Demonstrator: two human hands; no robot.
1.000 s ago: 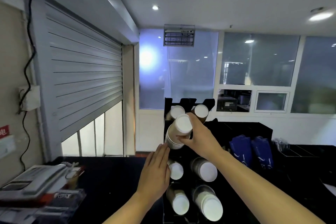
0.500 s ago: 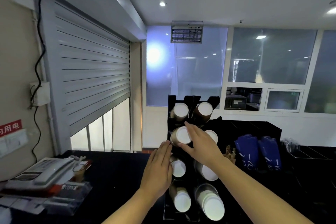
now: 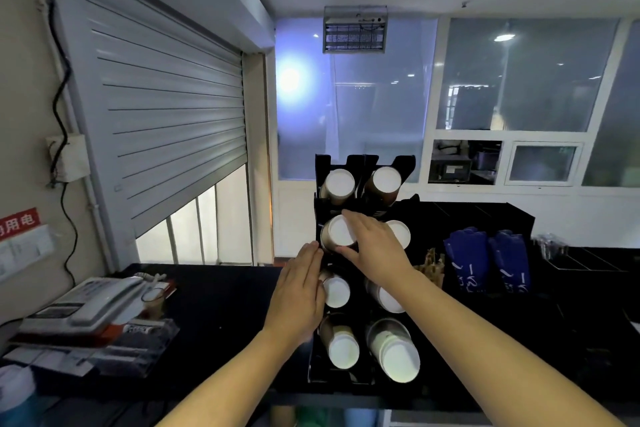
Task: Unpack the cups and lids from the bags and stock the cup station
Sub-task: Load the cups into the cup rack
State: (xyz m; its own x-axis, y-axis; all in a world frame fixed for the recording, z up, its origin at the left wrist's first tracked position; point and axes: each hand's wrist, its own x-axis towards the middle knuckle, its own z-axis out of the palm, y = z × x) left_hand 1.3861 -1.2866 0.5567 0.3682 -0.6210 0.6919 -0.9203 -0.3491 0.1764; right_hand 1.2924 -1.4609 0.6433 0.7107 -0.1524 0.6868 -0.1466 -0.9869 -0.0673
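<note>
A black cup rack [image 3: 405,163] stands on the dark counter, its slots filled with stacks of brown paper cups whose white bottoms face me. My right hand [image 3: 375,248] lies over the stack of cups [image 3: 334,232] in the left slot of the second row, fingers and thumb around its end. My left hand [image 3: 299,295] is flat, fingers together, pressed against the rack's left side beside the third-row cup stack [image 3: 336,291]. Further stacks sit in the top row [image 3: 339,184] and the bottom row [image 3: 394,354].
Two blue packets [image 3: 488,262] stand right of the rack, with a black divided organiser [image 3: 498,215] behind them. A telephone [image 3: 93,298] and clear plastic holder [image 3: 138,343] sit at the counter's left. A roller shutter [image 3: 166,114] covers the left window.
My right hand has pushed the cup stack from in front of the rack down into the second-row left slot. My left hand has stayed against the rack's side. The camera has moved closer.
</note>
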